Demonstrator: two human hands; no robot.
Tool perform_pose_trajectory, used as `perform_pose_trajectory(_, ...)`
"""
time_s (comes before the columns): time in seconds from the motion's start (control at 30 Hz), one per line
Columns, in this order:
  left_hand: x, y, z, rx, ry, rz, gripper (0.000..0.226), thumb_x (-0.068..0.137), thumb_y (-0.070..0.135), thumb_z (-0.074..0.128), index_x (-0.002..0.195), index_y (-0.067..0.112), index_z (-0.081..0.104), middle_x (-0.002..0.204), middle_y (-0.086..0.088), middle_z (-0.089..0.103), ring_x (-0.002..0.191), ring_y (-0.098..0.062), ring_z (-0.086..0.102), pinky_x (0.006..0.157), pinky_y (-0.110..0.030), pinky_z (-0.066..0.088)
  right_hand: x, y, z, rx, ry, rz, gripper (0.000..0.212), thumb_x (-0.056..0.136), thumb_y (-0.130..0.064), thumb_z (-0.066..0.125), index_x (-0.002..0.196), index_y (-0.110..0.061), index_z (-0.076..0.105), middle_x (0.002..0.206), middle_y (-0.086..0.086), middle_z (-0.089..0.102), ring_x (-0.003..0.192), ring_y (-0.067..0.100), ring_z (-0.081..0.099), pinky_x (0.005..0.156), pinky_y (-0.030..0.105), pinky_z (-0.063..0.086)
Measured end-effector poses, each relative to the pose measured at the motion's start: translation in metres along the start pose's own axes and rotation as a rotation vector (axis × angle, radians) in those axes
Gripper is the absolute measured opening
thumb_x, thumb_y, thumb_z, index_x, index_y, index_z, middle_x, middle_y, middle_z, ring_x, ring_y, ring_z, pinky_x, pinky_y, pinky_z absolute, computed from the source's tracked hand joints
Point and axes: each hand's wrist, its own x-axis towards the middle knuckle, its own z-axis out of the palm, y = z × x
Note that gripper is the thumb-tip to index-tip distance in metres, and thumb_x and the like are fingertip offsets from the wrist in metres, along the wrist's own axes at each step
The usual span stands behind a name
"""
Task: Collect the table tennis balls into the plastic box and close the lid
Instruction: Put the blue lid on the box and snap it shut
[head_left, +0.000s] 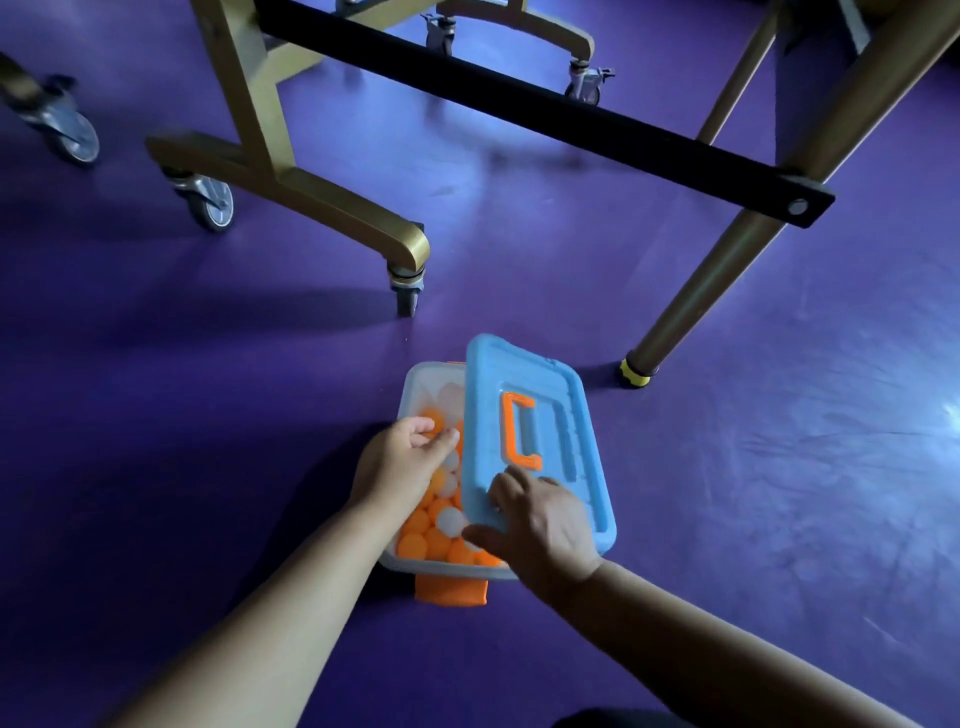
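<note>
**Lid set to the right of the open box, near end in your right grip**

Head view. The plastic box (411, 382) stands on the purple floor (208, 441) straight ahead of you. Its long axis runs away from you, and an orange latch (451, 591) hangs open at its near end. The table tennis balls (415, 535), orange and white, fill the exposed left half of the box.

The blue lid (543, 387) lies tilted over the right half, with its long axis nearly parallel to the box's. Its left edge is raised above the balls, and its orange handle (521, 432) faces up. Your right grip (540, 525) clasps the lid's near end, fingers on top and thumb below the edge.

Your left grip (400, 460) hangs inside the opening with its fingers curled over the balls. You cannot tell from here whether it encloses a ball or holds nothing.

The relation that matters is sideways: the opening lies to the left of the lid, so seating the lid likely calls for a leftward shift and a levelling, not a turn. Your right grip is the nearer one to do it. Your left grip sits in the lid's path and would have to come out first. The far latch is hidden. A gold table leg (727, 270) stands well apart, beyond the box to the right.
</note>
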Motion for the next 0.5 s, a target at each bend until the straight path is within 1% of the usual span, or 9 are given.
perform_pose_trajectory(0.07,-0.003,-0.003,0.002,0.079,0.011,-0.013,0.055,0.078,0.042,0.070,0.121,0.011,0.057,0.098,-0.002,0.069,0.089,-0.023,0.067,0.077,-0.033,0.052,0.001,-0.014,0.008,-0.087,0.017,-0.125,0.045,0.055,-0.063,0.068,0.064,-0.021,0.055,0.059,-0.007,0.053,0.042,0.014,0.051,0.040,0.022,0.030)
perform_pose_trajectory(0.13,-0.007,-0.005,0.002,0.171,0.025,-0.043,0.050,0.077,0.035,0.071,0.118,0.012,0.056,0.095,0.003,0.063,0.084,-0.020,0.063,0.070,-0.028,0.046,0.000,-0.024,0.016,-0.108,0.039,-0.201,0.049,0.046,-0.062,0.080,0.061,-0.021,0.058,0.058,-0.008,0.053,0.040,0.011,0.048,0.040,0.022,0.030)
perform_pose_trajectory(0.17,-0.009,-0.007,0.001,0.208,0.038,-0.061,0.045,0.077,0.030,0.070,0.116,0.013,0.056,0.096,0.002,0.063,0.085,-0.020,0.062,0.068,-0.028,0.046,0.000,-0.026,0.021,-0.088,0.055,-0.236,0.047,0.045,-0.060,0.082,0.062,-0.021,0.060,0.058,-0.008,0.054,0.040,0.010,0.048,0.040,0.021,0.031)
perform_pose_trajectory(0.23,-0.010,-0.014,-0.003,0.275,0.071,-0.069,0.035,0.078,0.024,0.066,0.111,0.014,0.059,0.101,0.000,0.067,0.087,-0.022,0.064,0.068,-0.029,0.050,-0.002,-0.026,0.029,-0.021,0.046,-0.307,0.036,0.055,-0.053,0.080,0.070,-0.023,0.068,0.063,-0.008,0.059,0.043,0.009,0.052,0.042,0.020,0.037)
perform_pose_trajectory(0.27,-0.009,-0.018,-0.006,0.309,0.086,-0.064,0.029,0.078,0.023,0.064,0.106,0.014,0.060,0.101,-0.001,0.069,0.085,-0.022,0.064,0.067,-0.030,0.051,-0.003,-0.023,0.030,0.006,0.029,-0.310,0.029,0.064,-0.051,0.073,0.076,-0.024,0.071,0.067,-0.009,0.061,0.048,0.009,0.056,0.044,0.019,0.040)
perform_pose_trajectory(0.3,-0.009,-0.021,-0.010,0.336,0.104,-0.060,0.026,0.078,0.023,0.063,0.102,0.014,0.061,0.100,-0.002,0.068,0.082,-0.022,0.064,0.065,-0.030,0.051,-0.003,-0.016,0.029,0.028,0.023,-0.266,0.027,0.071,-0.049,0.064,0.079,-0.025,0.072,0.070,-0.009,0.063,0.054,0.009,0.060,0.047,0.018,0.043)
perform_pose_trajectory(0.37,-0.008,-0.028,-0.015,0.378,0.135,-0.068,0.027,0.077,0.027,0.065,0.101,0.014,0.062,0.101,-0.003,0.066,0.082,-0.023,0.063,0.062,-0.031,0.049,-0.005,0.004,0.025,0.069,0.047,-0.071,0.030,0.077,-0.043,0.053,0.086,-0.022,0.072,0.078,-0.006,0.066,0.068,0.015,0.064,0.055,0.020,0.049)
perform_pose_trajectory(0.43,-0.009,-0.033,-0.017,0.452,0.144,-0.089,0.031,0.080,0.032,0.065,0.106,0.015,0.062,0.105,-0.002,0.063,0.088,-0.024,0.062,0.063,-0.030,0.046,-0.011,0.025,0.024,0.079,0.058,0.178,0.029,0.080,-0.035,0.056,0.098,-0.015,0.069,0.090,0.001,0.065,0.083,0.025,0.062,0.067,0.030,0.054)
perform_pose_trajectory(0.5,-0.011,-0.038,-0.017,0.504,0.142,-0.100,0.032,0.082,0.033,0.063,0.110,0.017,0.061,0.110,-0.001,0.062,0.096,-0.023,0.062,0.068,-0.031,0.047,-0.016,0.040,0.023,0.120,-0.067,0.427,0.034,0.085,-0.027,0.062,0.116,-0.013,0.061,0.109,0.006,0.059,0.101,0.028,0.056,0.081,0.038,0.050)
